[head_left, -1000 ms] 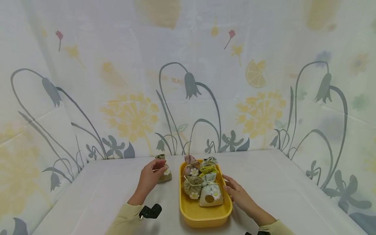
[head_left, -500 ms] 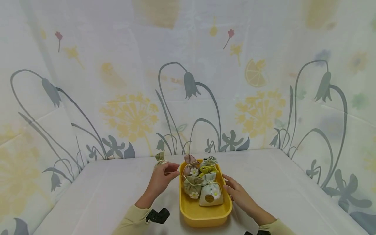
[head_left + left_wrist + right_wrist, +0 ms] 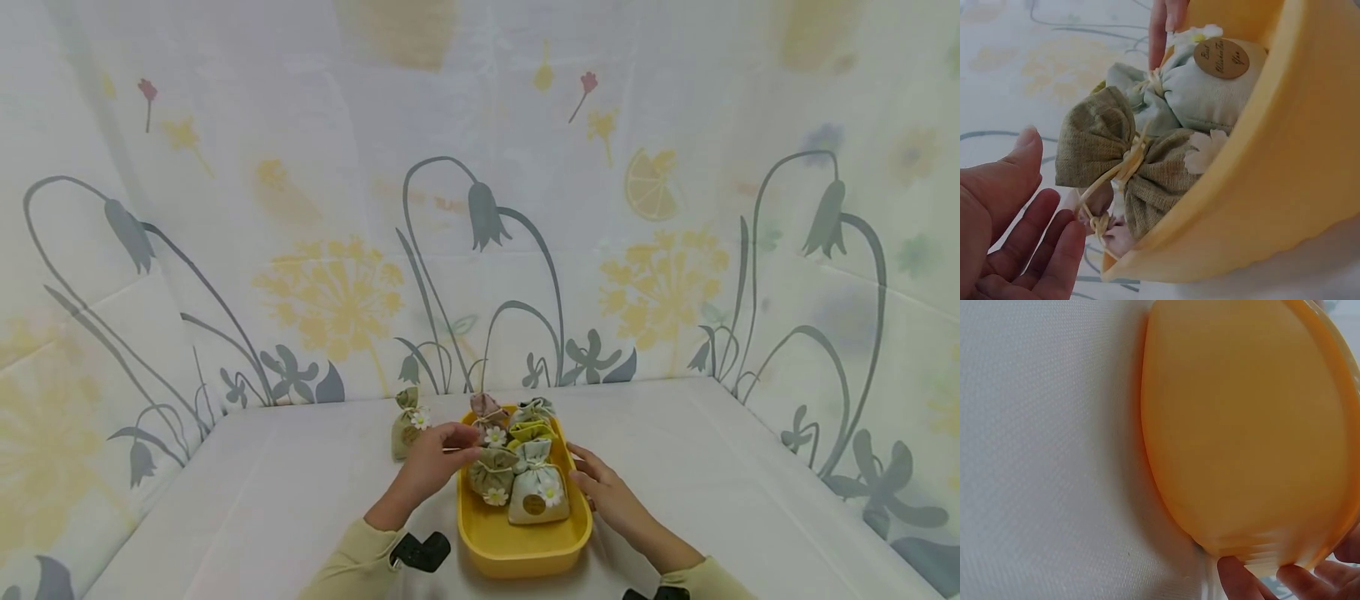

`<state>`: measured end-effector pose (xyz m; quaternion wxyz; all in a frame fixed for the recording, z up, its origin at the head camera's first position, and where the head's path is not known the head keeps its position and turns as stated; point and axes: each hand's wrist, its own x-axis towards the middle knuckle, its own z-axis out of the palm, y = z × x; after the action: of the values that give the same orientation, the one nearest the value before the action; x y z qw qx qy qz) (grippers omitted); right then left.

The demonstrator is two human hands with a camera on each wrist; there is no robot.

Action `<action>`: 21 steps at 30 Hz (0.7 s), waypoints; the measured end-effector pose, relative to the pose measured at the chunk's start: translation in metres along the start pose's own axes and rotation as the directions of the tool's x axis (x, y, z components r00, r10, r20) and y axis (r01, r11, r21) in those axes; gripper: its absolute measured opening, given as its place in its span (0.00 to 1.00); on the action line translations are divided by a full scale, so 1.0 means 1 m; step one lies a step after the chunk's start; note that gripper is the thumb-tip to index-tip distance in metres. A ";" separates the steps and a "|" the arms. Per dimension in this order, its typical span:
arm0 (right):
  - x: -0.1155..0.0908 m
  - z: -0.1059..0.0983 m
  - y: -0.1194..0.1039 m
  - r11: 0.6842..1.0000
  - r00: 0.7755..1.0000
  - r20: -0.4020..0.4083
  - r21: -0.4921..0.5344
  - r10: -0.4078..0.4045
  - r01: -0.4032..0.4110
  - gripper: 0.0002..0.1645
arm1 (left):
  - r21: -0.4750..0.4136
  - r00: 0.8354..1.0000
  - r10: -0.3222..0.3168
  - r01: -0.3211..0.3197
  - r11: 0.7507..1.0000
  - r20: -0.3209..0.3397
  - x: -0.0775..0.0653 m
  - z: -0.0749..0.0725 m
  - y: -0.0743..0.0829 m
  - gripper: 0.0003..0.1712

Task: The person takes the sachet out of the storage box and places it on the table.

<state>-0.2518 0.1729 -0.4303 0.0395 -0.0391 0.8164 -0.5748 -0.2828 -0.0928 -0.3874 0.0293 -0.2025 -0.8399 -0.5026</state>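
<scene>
My left hand [image 3: 435, 460] hovers over the left rim of a yellow tub [image 3: 525, 567], thumb and fingers apart with nothing between them. In the left wrist view its fingertips lie just beside an olive drawstring pouch [image 3: 1154, 175] with a white flower. A mint pouch [image 3: 537, 492] with a round tag stands right of that one in the tub. Behind them are a mauve pouch [image 3: 487, 410], a yellow-green pouch [image 3: 531, 431] and a grey-green pouch [image 3: 534, 408]. With its fingers my right hand [image 3: 611, 498] touches the tub's right outer wall.
Outside the tub, to its left, another olive pouch [image 3: 403, 435] with a daisy and tag stands on the white tabletop [image 3: 247, 500]. A flower-printed cloth [image 3: 480, 275] hangs behind the table.
My left hand has moved right, away from the olive pouch on the table to over the tub's left rim. That pouch stays standing there, uncovered. The right hand keeps its place.
</scene>
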 end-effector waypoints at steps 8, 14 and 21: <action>0.000 0.001 0.000 1.000 1.000 -0.006 0.003 0.003 -0.003 0.30 | -0.010 0.997 -0.016 0.017 1.000 0.070 0.001 0.012 0.003 0.19; 0.000 0.001 0.000 1.000 1.000 -0.001 0.004 0.004 -0.004 0.30 | 0.023 0.996 -0.027 0.026 0.999 0.079 0.001 0.015 0.007 0.18; -0.001 0.000 -0.001 1.000 1.000 -0.007 -0.002 0.006 -0.006 0.30 | 0.030 0.996 -0.025 0.023 0.999 0.080 0.003 0.015 0.006 0.11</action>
<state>-0.2513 0.1727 -0.4297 0.0382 -0.0348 0.8171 -0.5742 -0.2811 -0.0769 -0.3887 -0.0078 -0.2121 -0.8501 -0.4820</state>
